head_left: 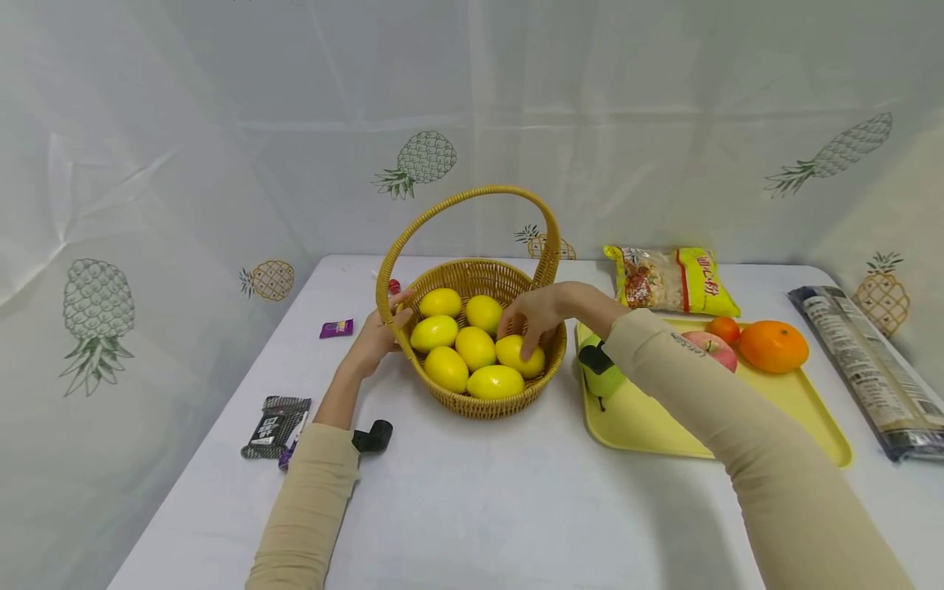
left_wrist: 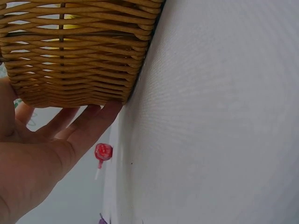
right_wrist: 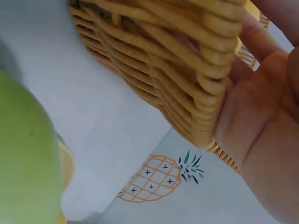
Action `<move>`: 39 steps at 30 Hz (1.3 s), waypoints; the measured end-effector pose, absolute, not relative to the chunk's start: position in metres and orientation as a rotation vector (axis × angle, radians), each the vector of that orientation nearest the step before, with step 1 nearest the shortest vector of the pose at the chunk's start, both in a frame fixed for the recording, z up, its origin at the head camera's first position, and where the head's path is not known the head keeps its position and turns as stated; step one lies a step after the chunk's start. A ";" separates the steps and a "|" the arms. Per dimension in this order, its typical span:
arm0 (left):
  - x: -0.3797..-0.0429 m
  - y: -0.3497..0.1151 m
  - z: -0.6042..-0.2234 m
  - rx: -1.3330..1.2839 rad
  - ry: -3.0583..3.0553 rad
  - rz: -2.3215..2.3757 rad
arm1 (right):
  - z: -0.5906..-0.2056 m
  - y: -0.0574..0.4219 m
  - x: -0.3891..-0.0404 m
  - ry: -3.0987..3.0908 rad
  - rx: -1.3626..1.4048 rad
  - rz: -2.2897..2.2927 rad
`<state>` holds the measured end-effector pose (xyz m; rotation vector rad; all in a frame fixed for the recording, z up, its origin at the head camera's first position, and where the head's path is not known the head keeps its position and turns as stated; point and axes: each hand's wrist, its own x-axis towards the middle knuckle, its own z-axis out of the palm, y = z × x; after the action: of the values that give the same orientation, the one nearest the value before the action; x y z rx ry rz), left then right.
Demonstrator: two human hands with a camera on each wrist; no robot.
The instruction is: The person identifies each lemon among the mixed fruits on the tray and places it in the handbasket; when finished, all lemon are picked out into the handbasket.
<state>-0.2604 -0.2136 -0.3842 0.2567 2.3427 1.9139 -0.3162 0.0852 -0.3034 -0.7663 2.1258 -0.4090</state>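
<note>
A wicker basket point(head_left: 483, 407) with a tall arched handle stands on the table and holds several yellow lemons point(head_left: 435, 333). My left hand point(head_left: 378, 334) is at the basket's left side. In the left wrist view its fingers point(left_wrist: 88, 123) lie fairly straight against the woven outer wall. Over the right rim reaches my right hand point(head_left: 537, 315), its fingers bent down around a lemon point(head_left: 510, 352) at the right of the pile. The right wrist view shows the palm point(right_wrist: 252, 114) right at the rim, while the fingertips are hidden inside the basket.
Right of the basket, a yellow tray point(head_left: 649, 430) holds a green pear point(head_left: 606, 381), an apple point(head_left: 719, 348) and orange fruits point(head_left: 773, 346). Behind it lies a food bag point(head_left: 674, 280); a long packet point(head_left: 870, 369) is far right. Small wrapped snacks point(head_left: 276, 426) and a red lollipop point(left_wrist: 103, 151) are left.
</note>
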 end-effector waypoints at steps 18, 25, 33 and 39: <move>-0.267 -0.215 -0.387 0.306 2.389 1.890 | -0.272 0.172 -0.331 1.979 -0.602 -1.060; -0.267 -0.218 -0.389 0.301 2.394 1.891 | -0.292 0.229 -0.338 2.104 -0.500 -1.338; -0.266 -0.219 -0.391 0.294 2.397 1.897 | -0.319 0.253 -0.330 2.234 -0.589 -1.101; -0.265 -0.219 -0.392 0.285 2.371 1.906 | -0.326 0.255 -0.326 2.167 -0.605 -0.963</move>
<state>-0.2647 -0.2188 -0.3919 0.2848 2.3713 1.9057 -0.3264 0.2547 -0.3257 -0.6052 2.1666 -0.9628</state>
